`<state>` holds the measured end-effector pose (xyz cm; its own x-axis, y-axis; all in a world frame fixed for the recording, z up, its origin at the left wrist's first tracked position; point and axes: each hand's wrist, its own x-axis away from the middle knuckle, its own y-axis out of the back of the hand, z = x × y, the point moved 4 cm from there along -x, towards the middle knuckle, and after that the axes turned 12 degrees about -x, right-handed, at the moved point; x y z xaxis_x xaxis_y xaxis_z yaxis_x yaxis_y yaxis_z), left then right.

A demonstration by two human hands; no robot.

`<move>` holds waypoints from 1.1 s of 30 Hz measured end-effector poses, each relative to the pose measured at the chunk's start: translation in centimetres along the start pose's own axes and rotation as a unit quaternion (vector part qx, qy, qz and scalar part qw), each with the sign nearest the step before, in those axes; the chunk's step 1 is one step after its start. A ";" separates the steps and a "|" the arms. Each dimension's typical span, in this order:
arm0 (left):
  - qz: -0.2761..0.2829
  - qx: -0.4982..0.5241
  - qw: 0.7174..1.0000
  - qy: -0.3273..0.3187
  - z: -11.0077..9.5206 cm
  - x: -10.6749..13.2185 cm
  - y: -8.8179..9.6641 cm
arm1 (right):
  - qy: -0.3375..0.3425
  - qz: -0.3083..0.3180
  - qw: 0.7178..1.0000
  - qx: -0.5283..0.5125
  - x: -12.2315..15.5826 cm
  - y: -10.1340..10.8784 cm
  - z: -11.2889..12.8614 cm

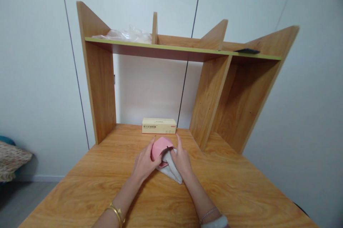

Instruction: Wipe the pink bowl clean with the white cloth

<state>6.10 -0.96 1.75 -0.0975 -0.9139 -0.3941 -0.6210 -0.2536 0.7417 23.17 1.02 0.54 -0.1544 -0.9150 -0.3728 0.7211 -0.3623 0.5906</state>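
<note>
My left hand grips a pink, angular-sided hollow object from its left side, with the thumb at its opening. The object is tilted, and its exact kind cannot be made out. A light grey cloth hangs out of the opening on the near right side. My right hand is closed on this cloth, with the fingertips at the object's edge and the index finger stretched forward. A small dark mark or slit shows near the rim. Part of the cloth is hidden by the object and my fingers.
Behind my hands, a cream-coloured box with printed text lies on the wooden desk. A wooden shelf unit stands at the back, bearing a clear plastic bag and a dark flat item. Patterned fabric is at far left.
</note>
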 end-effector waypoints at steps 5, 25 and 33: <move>-0.009 0.060 0.997 0.036 0.3 0.0 -0.7 | 0.022 -0.041 0.983 -0.175 0.0 -0.6 -0.9; 0.003 -0.010 0.999 0.031 -0.2 0.2 0.1 | 0.039 -0.008 0.998 -0.038 0.2 -0.6 -0.1; 0.004 0.099 0.995 0.027 0.1 -0.1 -1.2 | 0.010 -0.033 0.991 -0.132 0.0 -1.4 -0.4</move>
<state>6.73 -0.55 0.84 -0.0641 -0.9325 -0.3555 -0.7613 -0.1846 0.6215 22.44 1.56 -0.60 -0.1949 -0.8862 -0.4204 0.8617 -0.3594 0.3581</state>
